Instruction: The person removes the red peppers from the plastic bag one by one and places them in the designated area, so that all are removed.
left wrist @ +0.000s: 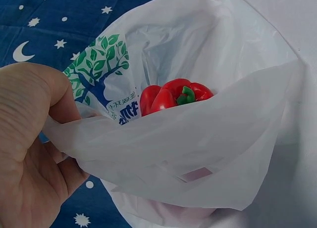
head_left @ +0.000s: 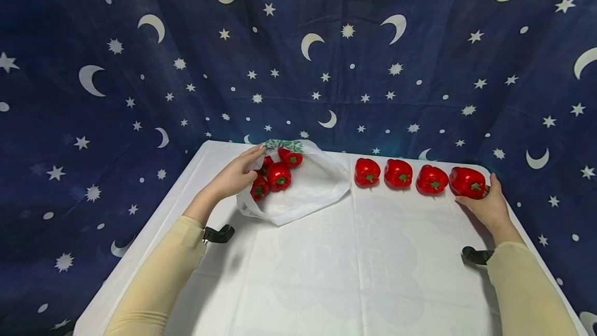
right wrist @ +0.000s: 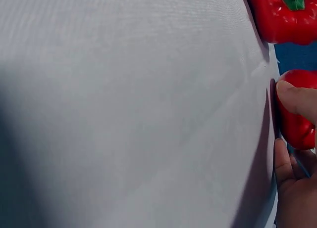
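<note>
Left hand [head_left: 235,176] held the rim of the white plastic bag [head_left: 311,191], far left on the white worktop [head_left: 354,268]. Right hand [head_left: 486,205] gripped the rightmost glossy red pepper [head_left: 468,182]; best lifted clear of its neighbour.

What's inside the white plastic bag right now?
The white plastic bag holds red bell peppers; the head view shows about four at its open mouth. The left hand grips the bag's edge. Anything deeper or under the plastic is covered.
</note>
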A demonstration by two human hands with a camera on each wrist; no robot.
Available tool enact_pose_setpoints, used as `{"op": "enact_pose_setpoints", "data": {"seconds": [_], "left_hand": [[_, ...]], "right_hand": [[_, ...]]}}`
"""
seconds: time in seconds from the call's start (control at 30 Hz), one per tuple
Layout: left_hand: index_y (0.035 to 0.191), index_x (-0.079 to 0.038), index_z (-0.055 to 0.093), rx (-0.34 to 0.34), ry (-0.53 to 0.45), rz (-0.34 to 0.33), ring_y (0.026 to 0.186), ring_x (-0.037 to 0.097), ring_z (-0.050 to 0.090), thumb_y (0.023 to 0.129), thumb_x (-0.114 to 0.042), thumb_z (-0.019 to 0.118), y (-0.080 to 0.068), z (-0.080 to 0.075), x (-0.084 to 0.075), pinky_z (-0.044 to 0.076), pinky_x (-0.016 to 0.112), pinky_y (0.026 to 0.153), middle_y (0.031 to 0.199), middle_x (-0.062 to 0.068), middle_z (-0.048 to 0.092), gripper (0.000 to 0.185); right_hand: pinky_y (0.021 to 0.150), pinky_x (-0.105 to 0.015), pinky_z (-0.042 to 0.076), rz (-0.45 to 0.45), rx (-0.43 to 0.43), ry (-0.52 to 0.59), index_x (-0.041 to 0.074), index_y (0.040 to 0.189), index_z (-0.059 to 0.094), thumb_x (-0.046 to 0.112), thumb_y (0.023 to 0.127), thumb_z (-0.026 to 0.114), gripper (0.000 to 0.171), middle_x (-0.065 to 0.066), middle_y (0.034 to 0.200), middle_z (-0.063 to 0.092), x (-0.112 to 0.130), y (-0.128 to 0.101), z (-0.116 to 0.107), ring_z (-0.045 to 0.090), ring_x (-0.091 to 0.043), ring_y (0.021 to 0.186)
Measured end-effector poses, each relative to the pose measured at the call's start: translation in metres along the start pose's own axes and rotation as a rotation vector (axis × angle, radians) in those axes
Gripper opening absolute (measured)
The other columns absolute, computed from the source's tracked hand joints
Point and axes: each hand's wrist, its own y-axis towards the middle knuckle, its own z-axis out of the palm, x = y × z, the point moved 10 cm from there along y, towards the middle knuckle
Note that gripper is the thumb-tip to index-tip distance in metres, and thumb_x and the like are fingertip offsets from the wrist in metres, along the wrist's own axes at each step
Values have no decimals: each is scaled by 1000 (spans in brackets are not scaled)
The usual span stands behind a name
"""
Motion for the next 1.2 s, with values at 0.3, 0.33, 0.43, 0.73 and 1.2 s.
{"op": "enact_pose_setpoints", "data": {"seconds": [0.3,0.33,0.43,0.73,1.2], "left_hand": [[163,-17,28,-9,2,11,151,20,24,97,1,46,-1,-2,-2,38,44,89,169,-6,14,71],[163,-17,28,-9,0,10,152,20,23,97,1,46,-1,-2,-2,37,44,90,169,-7,14,71],[163,-17,28,-9,-2,12,152,20,22,96,1,47,0,-2,-1,37,44,92,169,-7,14,71],[163,-16,29,-9,-24,9,138,23,41,97,0,48,0,-1,2,40,44,83,170,-5,15,70],[163,-15,29,-9,-10,21,118,25,50,97,2,46,0,0,-1,39,42,70,170,-4,14,70]], "right_hand": [[105,-68,31,-12,8,19,7,159,-22,25,93,75,118,-38,162,2,-2,-12,-7,17,-60,144],[104,-68,31,-18,4,14,7,159,-21,26,93,75,119,-37,162,2,-1,-14,-7,18,-59,144],[103,-70,31,-61,-27,-16,5,160,-18,26,93,75,116,-37,162,2,5,-21,-11,17,-60,144],[114,-54,32,-206,-211,-54,7,165,3,29,97,70,98,-28,164,18,47,-56,-25,22,-49,146],[110,-62,33,-429,-166,60,24,166,17,29,97,71,88,-15,161,36,130,-87,19,35,-41,143]]}}
